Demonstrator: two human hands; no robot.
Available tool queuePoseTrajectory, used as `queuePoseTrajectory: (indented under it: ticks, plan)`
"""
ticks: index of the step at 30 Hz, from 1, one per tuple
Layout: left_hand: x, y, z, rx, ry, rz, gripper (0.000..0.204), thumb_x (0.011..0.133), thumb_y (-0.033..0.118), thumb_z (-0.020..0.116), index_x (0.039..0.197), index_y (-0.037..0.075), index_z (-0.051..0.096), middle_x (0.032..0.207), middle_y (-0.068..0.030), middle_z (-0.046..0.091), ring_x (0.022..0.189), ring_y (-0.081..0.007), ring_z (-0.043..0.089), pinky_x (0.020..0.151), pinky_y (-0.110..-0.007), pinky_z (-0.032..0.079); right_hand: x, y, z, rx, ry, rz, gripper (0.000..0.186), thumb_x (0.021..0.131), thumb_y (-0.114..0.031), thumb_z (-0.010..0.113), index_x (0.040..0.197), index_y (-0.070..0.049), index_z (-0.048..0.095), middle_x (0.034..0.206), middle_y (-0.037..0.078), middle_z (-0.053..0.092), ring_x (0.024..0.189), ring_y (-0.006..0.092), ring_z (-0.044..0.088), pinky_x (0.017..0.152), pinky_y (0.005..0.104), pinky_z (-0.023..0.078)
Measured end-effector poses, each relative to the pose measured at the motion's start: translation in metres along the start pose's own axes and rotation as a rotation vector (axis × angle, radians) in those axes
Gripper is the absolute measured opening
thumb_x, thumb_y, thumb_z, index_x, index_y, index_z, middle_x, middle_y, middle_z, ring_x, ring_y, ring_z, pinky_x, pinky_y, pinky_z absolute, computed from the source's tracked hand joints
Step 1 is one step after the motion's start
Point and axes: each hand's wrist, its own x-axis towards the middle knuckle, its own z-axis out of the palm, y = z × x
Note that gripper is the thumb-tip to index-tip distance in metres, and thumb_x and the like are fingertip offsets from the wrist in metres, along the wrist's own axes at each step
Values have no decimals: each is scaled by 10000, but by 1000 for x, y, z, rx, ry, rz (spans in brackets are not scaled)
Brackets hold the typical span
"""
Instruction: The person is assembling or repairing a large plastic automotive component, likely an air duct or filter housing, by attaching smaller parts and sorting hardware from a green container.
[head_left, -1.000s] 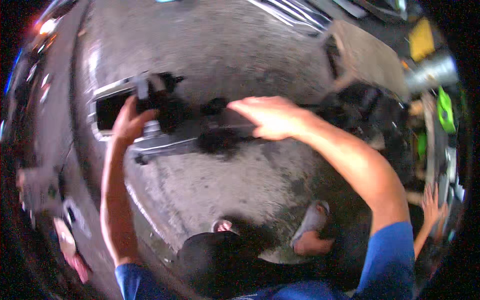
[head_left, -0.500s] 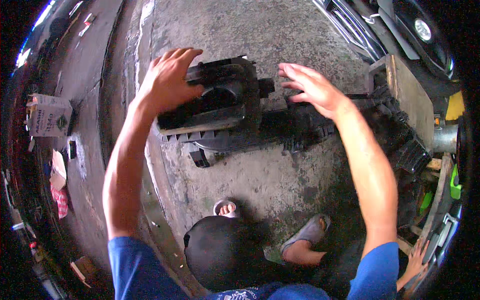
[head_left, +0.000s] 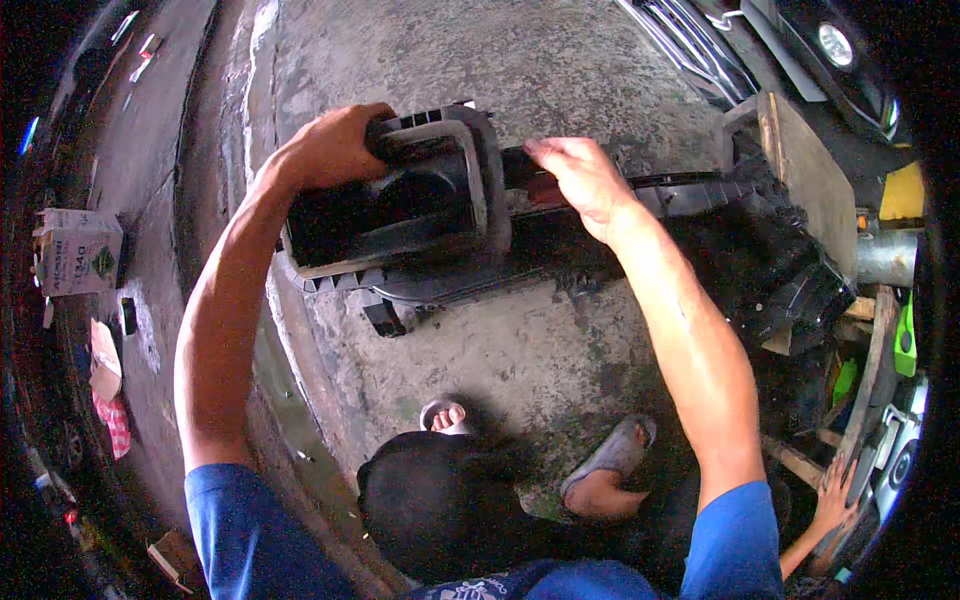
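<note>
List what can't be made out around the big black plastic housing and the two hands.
- Head view: left hand fingertips, curled over the black plastic housing rim.
- Housing underside, facing the concrete floor.
- Housing's right end, lost in dark parts under the right hand.
- Cardboard box, bent small at the fisheye rim.
</note>
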Motion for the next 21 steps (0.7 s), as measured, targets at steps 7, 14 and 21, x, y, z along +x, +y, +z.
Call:
queuePoseTrajectory:
  ticks: [7,14,21]
  plan:
    - [2,0,-3,25,-75,-34,594,600,228,727,1151,64,578,975,-192,662,916,-318,644,809,-392,496,-14,0,12,77,45,-2,372,937,-359,556,1085,-27,632,1023,19,643,953,107,543,890,292,403]
    - [12,-2,-9,-56,-215,-46,679,615,169,755,1232,39,502,1015,-140,665,910,-204,639,835,-339,505,-66,-20,-13,-244,47,33,534,920,-359,571,1312,-18,448,1214,126,561,1056,194,562,861,332,472]
    - [28,-19,-9,-153,-399,-24,791,580,274,785,1253,-2,474,1055,-159,646,953,-229,612,878,-337,462,-167,-37,-56,-554,-266,95,471,886,-285,625,1243,-2,505,1124,186,623,996,255,621,853,373,496]
